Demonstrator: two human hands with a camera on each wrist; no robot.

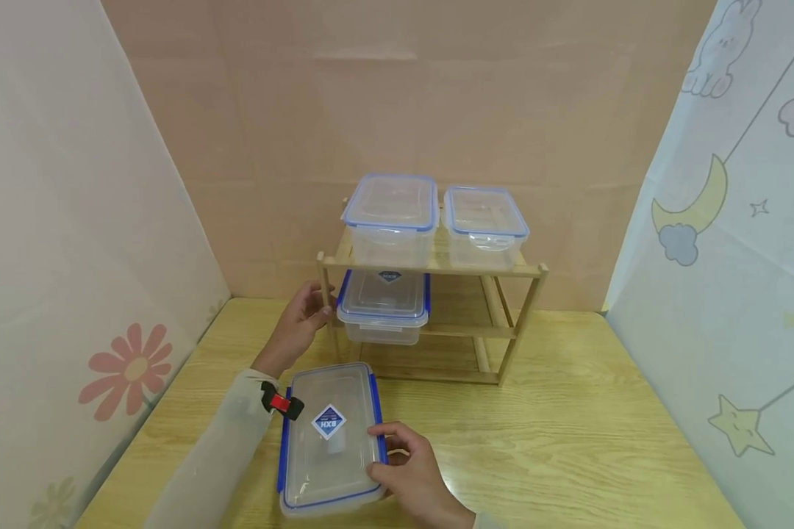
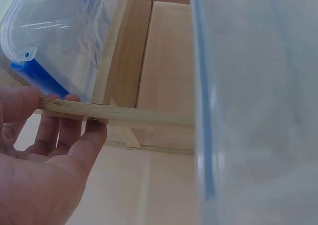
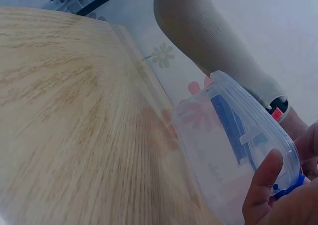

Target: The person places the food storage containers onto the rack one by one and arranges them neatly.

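Note:
My left hand (image 1: 298, 325) grips the left front post of a wooden rack (image 1: 483, 271); in the left wrist view the thumb and fingers bend around the thin wooden bar (image 2: 144, 116). My right hand (image 1: 415, 470) holds a clear food container (image 1: 334, 474) by its right edge, thumb and fingers on the blue clip side. This container has blue side clips and a diamond label on its lid. It is in front of the rack, and in the right wrist view its body (image 3: 198, 145) appears tilted. Another lidded container (image 1: 384, 297) sits on the rack's middle shelf, beside my left hand.
Two clear containers with blue-rimmed lids, a larger one (image 1: 392, 202) and a smaller one (image 1: 484, 213), stand on the rack's top. The wooden table (image 1: 589, 441) is bounded by a tan back wall (image 1: 410, 95) and patterned side sheets (image 1: 721, 294).

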